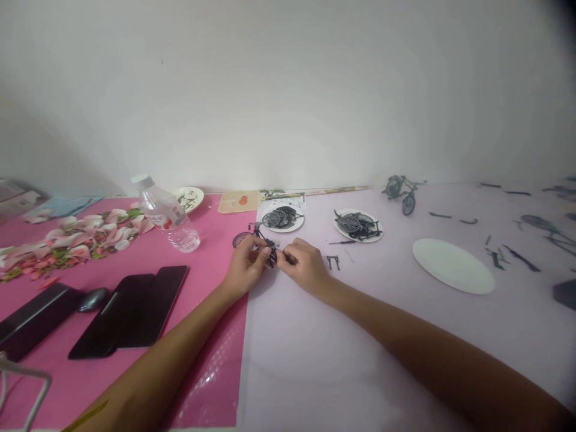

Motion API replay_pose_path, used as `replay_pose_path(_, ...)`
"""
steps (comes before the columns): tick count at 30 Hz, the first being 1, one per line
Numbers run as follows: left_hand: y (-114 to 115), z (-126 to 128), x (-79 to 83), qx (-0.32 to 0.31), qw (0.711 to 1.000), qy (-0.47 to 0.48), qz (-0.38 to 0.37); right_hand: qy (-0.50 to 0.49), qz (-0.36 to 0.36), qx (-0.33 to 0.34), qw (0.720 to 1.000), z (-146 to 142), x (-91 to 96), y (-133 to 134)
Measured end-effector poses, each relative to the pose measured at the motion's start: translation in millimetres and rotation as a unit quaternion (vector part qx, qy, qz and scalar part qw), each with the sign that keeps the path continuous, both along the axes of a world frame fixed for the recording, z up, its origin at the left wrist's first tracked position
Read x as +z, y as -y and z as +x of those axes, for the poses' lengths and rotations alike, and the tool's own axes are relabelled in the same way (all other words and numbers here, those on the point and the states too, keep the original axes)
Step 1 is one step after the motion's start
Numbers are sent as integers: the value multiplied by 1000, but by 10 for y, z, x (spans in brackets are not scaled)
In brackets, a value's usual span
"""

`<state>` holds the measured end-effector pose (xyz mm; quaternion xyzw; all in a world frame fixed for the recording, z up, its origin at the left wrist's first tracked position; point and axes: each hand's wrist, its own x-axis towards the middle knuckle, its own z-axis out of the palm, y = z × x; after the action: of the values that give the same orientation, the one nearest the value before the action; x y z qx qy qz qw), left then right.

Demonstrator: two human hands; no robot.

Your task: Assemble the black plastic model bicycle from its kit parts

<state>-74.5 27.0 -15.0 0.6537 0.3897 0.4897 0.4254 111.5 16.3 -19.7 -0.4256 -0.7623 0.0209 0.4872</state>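
My left hand is closed around a small dark model bicycle at the seam between the pink and pale table covers. One wheel of the model sticks out to the left of my fingers. My right hand is pinched on a thin dark tool or part whose tip meets the model's frame. Just right of my right hand lies a small fork-shaped black part. Behind my hands stand two white plates holding black wheels and parts.
A clear plastic bottle lies tilted at left, near pink artificial flowers. Dark flat cases and a mouse rest on the pink cover. An empty white plate, a finished green model bicycle and scattered dark parts occupy the right.
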Motion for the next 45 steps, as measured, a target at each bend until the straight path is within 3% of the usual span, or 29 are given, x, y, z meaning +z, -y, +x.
replay_pose_path(11, -28, -17, -39, 15, 999, 5, -35, 20, -20, 66, 997, 6, 20, 7)
replay_pose_path(29, -15, -14, -7, 8, 1000, -6, -16, 52, -63, 134, 988, 48, 125, 49)
replay_pose_path(45, -33, -26, -12, 18, 999, 12, -43, 53, -56, 75, 994, 28, 75, -7)
